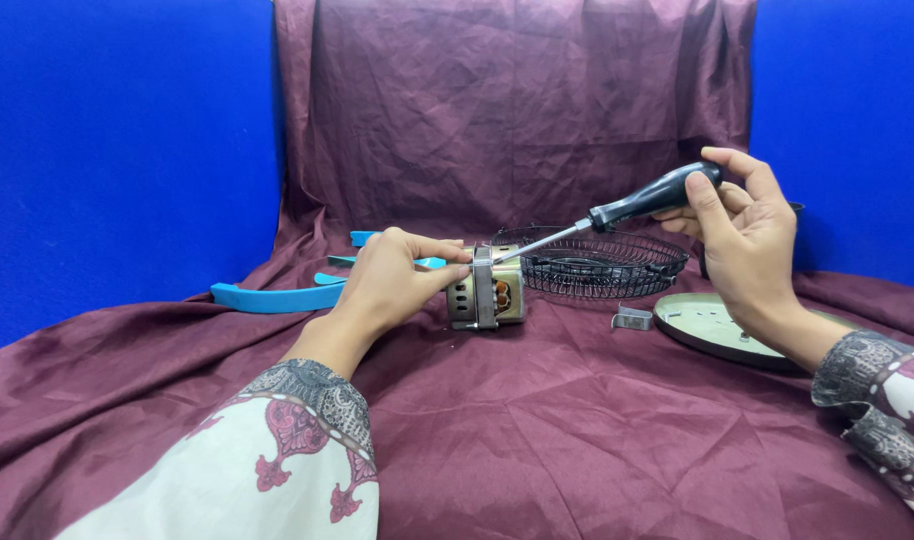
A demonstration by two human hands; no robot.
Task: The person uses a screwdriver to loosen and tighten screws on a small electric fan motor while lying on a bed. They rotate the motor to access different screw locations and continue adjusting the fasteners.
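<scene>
My left hand (392, 278) grips a small metal motor (489, 292) that rests on the maroon cloth (577, 420) at the centre, with copper windings showing inside it. My right hand (742, 235) holds a black-handled screwdriver (637, 203) by its handle, raised above the cloth. The screwdriver's metal shaft slants down to the left and its tip touches the top of the motor.
A black wire fan grille (597, 265) lies behind the motor. A round flat plate (712, 325) and a small metal bracket (632, 319) lie to the right. Blue plastic fan blades (277, 296) lie at the left. Blue walls stand behind the draped cloth.
</scene>
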